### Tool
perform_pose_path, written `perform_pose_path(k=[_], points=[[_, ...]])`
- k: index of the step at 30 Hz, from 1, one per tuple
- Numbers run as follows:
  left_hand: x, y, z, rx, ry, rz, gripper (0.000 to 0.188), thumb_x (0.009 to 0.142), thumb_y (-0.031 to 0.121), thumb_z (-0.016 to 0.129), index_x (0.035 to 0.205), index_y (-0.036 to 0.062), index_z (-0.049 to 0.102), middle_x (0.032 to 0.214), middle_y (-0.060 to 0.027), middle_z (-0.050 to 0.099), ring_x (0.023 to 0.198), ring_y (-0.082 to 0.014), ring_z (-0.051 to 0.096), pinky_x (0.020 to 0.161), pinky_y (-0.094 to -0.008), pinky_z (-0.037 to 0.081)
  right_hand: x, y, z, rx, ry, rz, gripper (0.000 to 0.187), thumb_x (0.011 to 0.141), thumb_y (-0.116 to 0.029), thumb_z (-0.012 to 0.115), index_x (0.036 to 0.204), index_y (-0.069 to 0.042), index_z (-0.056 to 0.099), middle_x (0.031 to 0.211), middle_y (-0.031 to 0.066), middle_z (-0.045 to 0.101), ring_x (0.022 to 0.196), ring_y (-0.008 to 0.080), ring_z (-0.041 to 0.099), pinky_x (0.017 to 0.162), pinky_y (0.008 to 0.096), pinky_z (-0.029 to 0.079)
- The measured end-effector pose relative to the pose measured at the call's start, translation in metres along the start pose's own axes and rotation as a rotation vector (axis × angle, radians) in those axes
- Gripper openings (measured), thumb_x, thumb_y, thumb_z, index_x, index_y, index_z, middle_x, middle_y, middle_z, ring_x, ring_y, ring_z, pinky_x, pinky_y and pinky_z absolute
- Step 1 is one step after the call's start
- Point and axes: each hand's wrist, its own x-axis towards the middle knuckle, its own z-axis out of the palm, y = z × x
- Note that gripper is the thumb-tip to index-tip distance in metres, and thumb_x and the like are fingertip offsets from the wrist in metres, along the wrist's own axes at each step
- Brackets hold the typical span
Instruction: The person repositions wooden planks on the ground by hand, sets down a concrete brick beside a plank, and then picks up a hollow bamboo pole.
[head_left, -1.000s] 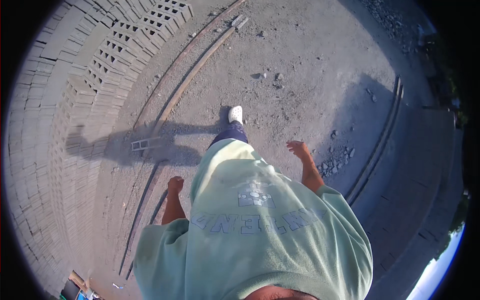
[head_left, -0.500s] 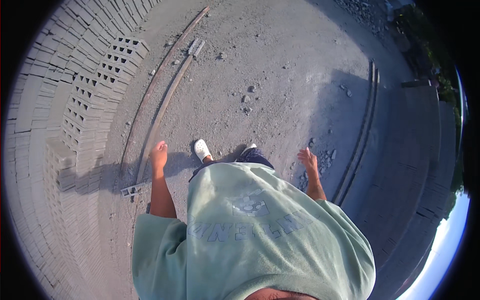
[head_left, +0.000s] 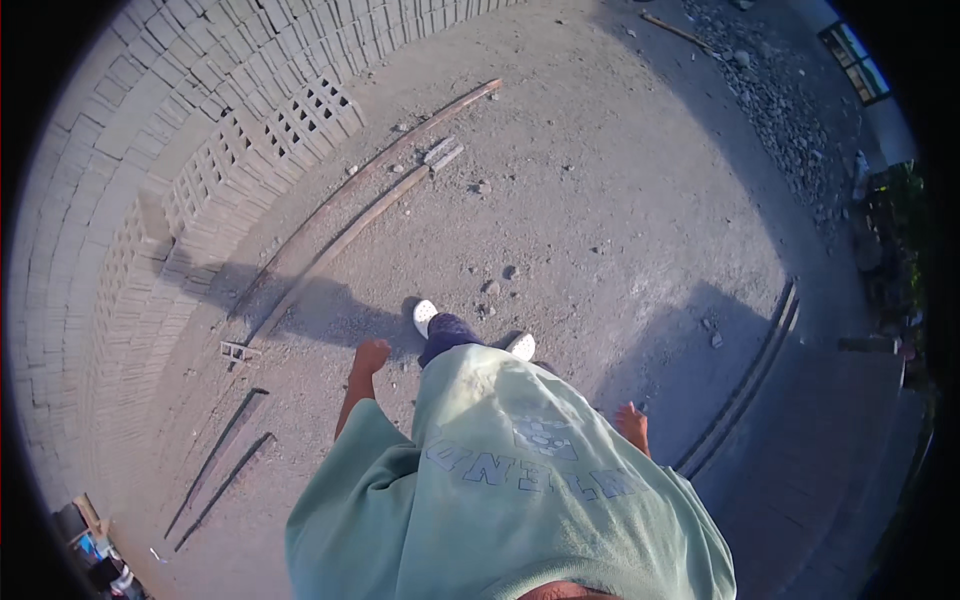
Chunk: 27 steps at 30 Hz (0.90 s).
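Observation:
My left hand (head_left: 372,356) hangs in front of my hip, its fingers curled in and nothing visible in them. It is over the gravelly ground, to the right of a long wooden beam (head_left: 340,243). At the right side of my green shirt (head_left: 530,470) is my right hand (head_left: 632,422), partly cut off by the shirt, with its fingers a little apart and no object in them. Two white clogs (head_left: 424,318) show on my feet, one ahead of the other.
Stacked grey concrete blocks (head_left: 300,125) curve along the left. A rusty beam (head_left: 400,140), a small block (head_left: 440,153) and dark bars (head_left: 225,490) lie on the ground. Rails (head_left: 745,375) run along the shaded block stack (head_left: 810,450) on the right. Rubble (head_left: 790,140) lies at the far right.
The view has turned and moved, with the block stacks and beams now lying at another angle. My feet have stepped. Both hands have swung lower and closer to my body.

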Motion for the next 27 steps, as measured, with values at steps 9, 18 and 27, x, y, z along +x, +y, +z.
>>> perform_pose_path(k=[9,18,27], points=[[-0.094,0.064,0.082,-0.334,0.147,-0.347,0.035,0.077,0.034,0.06,0.096,0.0055,0.066,0.103,-0.0164,0.063,0.097,-0.0337,0.059,0.084,-0.0399,0.047,0.138,-0.256,-0.012,-0.374,-0.13,-0.335,0.05,0.093,-0.047,0.041,0.112,-0.005,0.06,0.089,0.0077,0.066,0.068,0.0157,0.058,0.055,0.0277,0.044],[-0.132,0.047,0.113,-0.13,-0.022,-0.663,0.029,0.079,0.027,0.053,0.096,0.0095,0.068,0.097,-0.0198,0.064,0.091,-0.0351,0.061,0.084,-0.0418,0.048,0.12,-0.357,0.097,-0.347,-0.477,-0.615,0.048,0.091,-0.043,0.047,0.112,-0.001,0.057,0.091,0.0075,0.065,0.075,0.0139,0.06,0.062,0.0274,0.046],[-0.012,0.11,-0.014,-0.406,0.738,-0.562,0.034,0.08,0.036,0.056,0.102,0.0132,0.068,0.111,-0.0182,0.06,0.102,-0.035,0.056,0.088,-0.0444,0.045,0.191,-0.305,0.126,-0.592,-0.443,-0.045,0.051,0.091,-0.039,0.048,0.13,-0.006,0.042,0.119,0.0115,0.057,0.098,0.0239,0.058,0.08,0.0362,0.047]])
